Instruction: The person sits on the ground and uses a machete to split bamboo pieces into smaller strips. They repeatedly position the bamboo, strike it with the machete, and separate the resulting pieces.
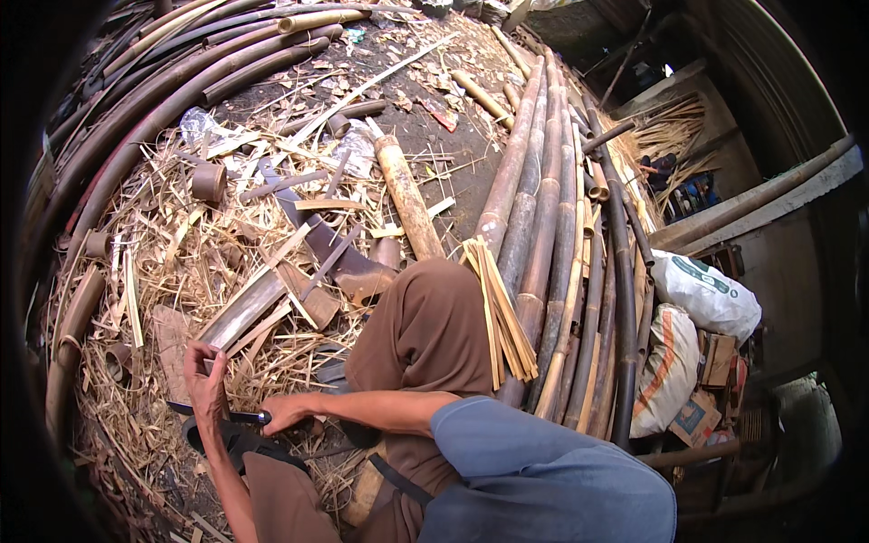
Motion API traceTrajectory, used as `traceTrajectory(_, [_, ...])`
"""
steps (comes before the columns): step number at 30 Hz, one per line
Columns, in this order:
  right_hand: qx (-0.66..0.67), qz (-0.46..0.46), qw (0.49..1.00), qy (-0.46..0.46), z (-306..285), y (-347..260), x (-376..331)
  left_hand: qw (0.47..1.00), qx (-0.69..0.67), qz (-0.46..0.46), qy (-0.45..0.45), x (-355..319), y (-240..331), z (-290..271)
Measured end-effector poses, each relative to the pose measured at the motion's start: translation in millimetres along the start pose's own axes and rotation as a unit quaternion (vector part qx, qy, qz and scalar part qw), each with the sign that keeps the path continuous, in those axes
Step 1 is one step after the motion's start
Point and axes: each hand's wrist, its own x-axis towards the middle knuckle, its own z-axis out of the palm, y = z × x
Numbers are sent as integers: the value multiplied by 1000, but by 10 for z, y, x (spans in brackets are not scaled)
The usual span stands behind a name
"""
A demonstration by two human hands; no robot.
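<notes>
My left hand (207, 380) is closed, thumb and fingertips pinched at the near end of a split bamboo piece (244, 309) whose pale side shows. That piece slants away to the right over the shavings. My right hand (288, 413) grips the dark handle of a knife (244, 417). Its blade points left and passes behind my left wrist, which hides part of it. Just beyond my left hand lies a flat wooden block (170, 339). A short, wide bamboo offcut (310, 294) rests beside the split piece.
A bundle of thin bamboo strips (500, 312) lies right of my brown-clad knee (421, 330), against long bamboo poles (548, 208). More poles (172, 104) curve along the left. Shavings (181, 244) cover the ground. White sacks (706, 291) stand at right.
</notes>
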Motion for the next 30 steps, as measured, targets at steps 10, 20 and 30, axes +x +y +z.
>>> traceTrajectory(10, [-44,-65,985,153,207,215,-148,973,224,-28,-43,62,212,268])
traceTrajectory(20, [-174,-127,952,218,166,104,-364,956,282,80,28,-99,54,311])
traceTrajectory(30, [-156,-131,964,173,154,145,-145,952,279,94,83,-286,196,254])
